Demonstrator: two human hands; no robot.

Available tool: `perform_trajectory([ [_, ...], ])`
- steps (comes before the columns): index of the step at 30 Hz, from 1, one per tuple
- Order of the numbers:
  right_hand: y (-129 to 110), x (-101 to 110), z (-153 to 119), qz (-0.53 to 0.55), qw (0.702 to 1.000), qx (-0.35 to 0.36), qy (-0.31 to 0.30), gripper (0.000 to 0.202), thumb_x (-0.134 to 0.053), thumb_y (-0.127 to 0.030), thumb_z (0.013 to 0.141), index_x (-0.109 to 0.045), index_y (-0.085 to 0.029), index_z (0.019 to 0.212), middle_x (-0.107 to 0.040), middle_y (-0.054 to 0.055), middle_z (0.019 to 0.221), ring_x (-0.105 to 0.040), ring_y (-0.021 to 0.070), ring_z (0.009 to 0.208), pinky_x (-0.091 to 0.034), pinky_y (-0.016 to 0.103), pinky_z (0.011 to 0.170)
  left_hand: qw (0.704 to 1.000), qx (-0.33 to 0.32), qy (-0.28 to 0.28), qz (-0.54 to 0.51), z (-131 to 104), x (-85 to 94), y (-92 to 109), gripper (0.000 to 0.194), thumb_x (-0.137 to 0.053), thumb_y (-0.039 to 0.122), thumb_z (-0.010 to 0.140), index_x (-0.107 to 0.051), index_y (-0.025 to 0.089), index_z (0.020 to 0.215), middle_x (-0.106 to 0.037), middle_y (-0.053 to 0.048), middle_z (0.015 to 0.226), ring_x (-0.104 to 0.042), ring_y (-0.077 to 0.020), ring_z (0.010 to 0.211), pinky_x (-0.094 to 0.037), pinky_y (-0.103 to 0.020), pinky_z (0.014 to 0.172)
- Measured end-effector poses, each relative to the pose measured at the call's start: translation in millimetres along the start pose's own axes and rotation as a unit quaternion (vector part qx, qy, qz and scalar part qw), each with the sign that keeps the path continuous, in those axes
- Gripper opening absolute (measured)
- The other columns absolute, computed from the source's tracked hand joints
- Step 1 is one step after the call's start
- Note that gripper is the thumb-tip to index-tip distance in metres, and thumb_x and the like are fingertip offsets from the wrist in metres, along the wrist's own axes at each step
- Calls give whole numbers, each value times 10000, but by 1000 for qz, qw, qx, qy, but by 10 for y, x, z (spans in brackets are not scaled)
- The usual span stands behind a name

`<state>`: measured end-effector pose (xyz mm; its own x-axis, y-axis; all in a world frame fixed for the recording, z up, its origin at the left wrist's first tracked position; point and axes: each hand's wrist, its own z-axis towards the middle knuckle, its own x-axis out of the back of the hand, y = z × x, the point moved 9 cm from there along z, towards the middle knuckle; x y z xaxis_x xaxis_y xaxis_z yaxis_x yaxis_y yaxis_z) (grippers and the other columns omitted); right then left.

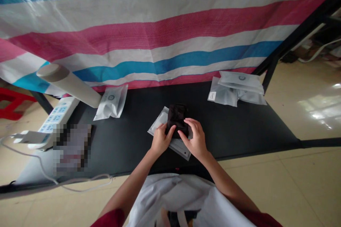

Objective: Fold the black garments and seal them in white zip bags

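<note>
A folded dark brown or black cloth item lies in front of me, over a flat translucent plastic bag whose corners stick out on the left and at the front. My left hand is at the cloth's left edge, thumb on top and fingers partly hidden at its side. From the right, my right hand pinches the same cloth between thumb and curled fingers. What kind of garment or cloth it is, I cannot tell.
Several filled translucent bags are piled at the back right. Another bag stands at the back left beside a leaning white bottle. A power strip with a plugged charger, a cable and a blurred-out object occupy the left side.
</note>
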<state>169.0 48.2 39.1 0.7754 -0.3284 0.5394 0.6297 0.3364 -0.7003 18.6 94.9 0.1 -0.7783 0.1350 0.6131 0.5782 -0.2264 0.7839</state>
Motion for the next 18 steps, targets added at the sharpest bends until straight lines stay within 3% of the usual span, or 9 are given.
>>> perform_trajectory([
  [2, -156, -53, 6, -45, 995, 71, -55, 292, -612, -258, 868, -611, -230, 1159, -646, 95, 1202, -562, 257, 1181, -456, 444, 1019, 1000, 15, 7, -5, 18, -22, -27, 270, -530, 431, 915, -545, 171, 985, -581, 8, 664, -548, -148, 565, -382, -254, 545],
  [4, -242, -144, -16, -77, 982, 116, -129, 298, -626, -240, 848, -630, -226, 1146, -653, 78, 1224, -534, 262, 1227, -436, 449, 1042, 1000, 19, 13, -15, 38, -38, -25, 334, -535, 378, 912, -452, 174, 1164, -581, 21, 663, -559, -158, 549, -371, -250, 532],
  [7, -230, -234, -45, -118, 964, 136, -195, 450, -659, -232, 812, -580, -185, 1253, -622, 93, 1295, -482, 281, 1294, -406, 475, 1068, 999, 28, 24, -10, 70, -41, -34, 384, -517, 334, 919, -380, 183, 1245, -573, 22, 665, -573, -172, 551, -375, -259, 540],
  [12, -139, -328, -2, -153, 951, 159, -218, 449, -655, -200, 816, -569, -169, 1256, -652, 102, 1238, -506, 285, 1261, -392, 487, 1071, 998, 20, 47, -38, 86, -8, -66, 424, -501, 390, 935, -346, 196, 1279, -572, -5, 781, -580, -167, 628, -425, -277, 593],
  [16, -134, -393, 139, -156, 949, 173, -211, 345, -615, -163, 826, -608, -159, 1171, -699, 114, 1080, -602, 272, 1099, -450, 443, 1004, 994, 5, 72, -82, 42, 53, -93, 461, -512, 411, 930, -333, 202, 1300, -569, -58, 986, -596, -164, 766, -478, -292, 682],
  [18, -77, -388, 283, -137, 959, 143, -200, 329, -582, -175, 845, -601, -168, 1173, -707, 103, 1048, -644, 250, 1003, -490, 399, 941, 992, 7, 80, -96, 17, 78, -110, 456, -497, 418, 937, -335, 206, 1307, -564, -72, 1037, -602, -171, 828, -489, -297, 712],
])
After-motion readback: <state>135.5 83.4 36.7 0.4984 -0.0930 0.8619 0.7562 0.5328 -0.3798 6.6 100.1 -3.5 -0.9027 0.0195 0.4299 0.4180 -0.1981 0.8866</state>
